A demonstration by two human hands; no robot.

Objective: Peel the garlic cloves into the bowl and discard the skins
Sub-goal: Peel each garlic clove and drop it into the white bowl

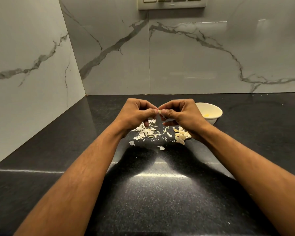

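Both hands are raised over the black counter and meet at one small garlic clove [160,111]. My right hand [179,114] pinches the clove between thumb and fingers. My left hand [136,114] has its fingers curled, its thumb and fingertip nipping at the clove's skin. Below the hands lies a scatter of papery skins [146,132]. A small heap of unpeeled cloves [181,134] sits under my right wrist. The white bowl [213,116] stands to the right, behind my right hand, with something pale yellow inside.
The dark speckled counter [152,193] runs to a marble-patterned wall at the back and another on the left, forming a corner. A socket panel [172,3] sits high on the back wall. Stray skin flakes [161,148] lie nearer to me.
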